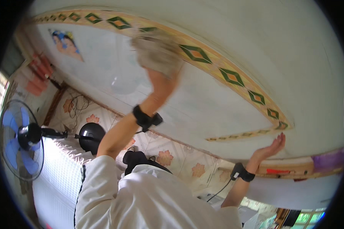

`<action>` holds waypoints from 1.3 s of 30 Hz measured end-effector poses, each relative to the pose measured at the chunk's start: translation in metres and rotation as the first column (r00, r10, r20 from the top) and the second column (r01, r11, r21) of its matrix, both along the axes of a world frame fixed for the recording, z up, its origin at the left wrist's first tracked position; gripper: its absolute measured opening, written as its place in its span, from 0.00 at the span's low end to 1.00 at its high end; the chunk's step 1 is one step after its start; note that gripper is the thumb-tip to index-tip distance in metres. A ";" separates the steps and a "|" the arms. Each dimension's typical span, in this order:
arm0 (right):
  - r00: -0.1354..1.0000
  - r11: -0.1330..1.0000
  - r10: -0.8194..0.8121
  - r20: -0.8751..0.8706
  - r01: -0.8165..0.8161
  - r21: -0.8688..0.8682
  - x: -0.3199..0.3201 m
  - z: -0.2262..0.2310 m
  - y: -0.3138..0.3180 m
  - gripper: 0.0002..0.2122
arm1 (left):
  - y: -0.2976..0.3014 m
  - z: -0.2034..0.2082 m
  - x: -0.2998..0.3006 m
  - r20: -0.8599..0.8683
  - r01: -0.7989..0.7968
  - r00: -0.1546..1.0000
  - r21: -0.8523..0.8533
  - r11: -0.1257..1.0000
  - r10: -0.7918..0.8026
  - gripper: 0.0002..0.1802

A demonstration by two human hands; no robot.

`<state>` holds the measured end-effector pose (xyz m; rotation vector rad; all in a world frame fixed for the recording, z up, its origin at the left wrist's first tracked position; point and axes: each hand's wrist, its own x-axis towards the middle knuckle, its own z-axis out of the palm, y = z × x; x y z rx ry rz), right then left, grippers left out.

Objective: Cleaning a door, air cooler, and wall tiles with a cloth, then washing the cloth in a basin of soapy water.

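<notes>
My left hand reaches up and presses a crumpled greyish-beige cloth to the wall. The cloth is smeared by motion and hides most of my fingers. It covers part of a tile border with green and orange diamonds, and the top of the pale tiles below. My right hand is raised near the border's right corner, fingers stretched out and holding nothing. Whether it touches the wall, I cannot tell. Each wrist carries a black strap with a small device.
A standing fan with blue blades is at the left, beside a white quilted surface. A picture is stuck on the tiles. Cables lie on the flower-patterned floor. At the right, a wooden ledge holds red and purple items.
</notes>
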<state>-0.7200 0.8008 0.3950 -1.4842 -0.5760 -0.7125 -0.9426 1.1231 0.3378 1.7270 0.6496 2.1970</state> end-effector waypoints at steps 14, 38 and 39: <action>0.997 0.990 -0.047 -0.068 0.055 0.128 -0.091 0.010 -0.038 0.17 | -0.136 -0.071 0.105 -0.919 0.670 0.324 0.392 0.631 0.227 0.23; 0.829 0.814 -0.129 -0.544 0.402 0.419 -0.203 -0.097 -0.078 0.20 | -0.096 0.043 0.075 -0.807 0.595 0.558 0.553 0.583 0.195 0.20; 0.813 0.804 -0.132 -0.567 0.423 0.418 -0.213 -0.101 -0.086 0.20 | -0.113 0.030 0.093 -0.839 0.689 0.502 0.535 0.489 0.211 0.19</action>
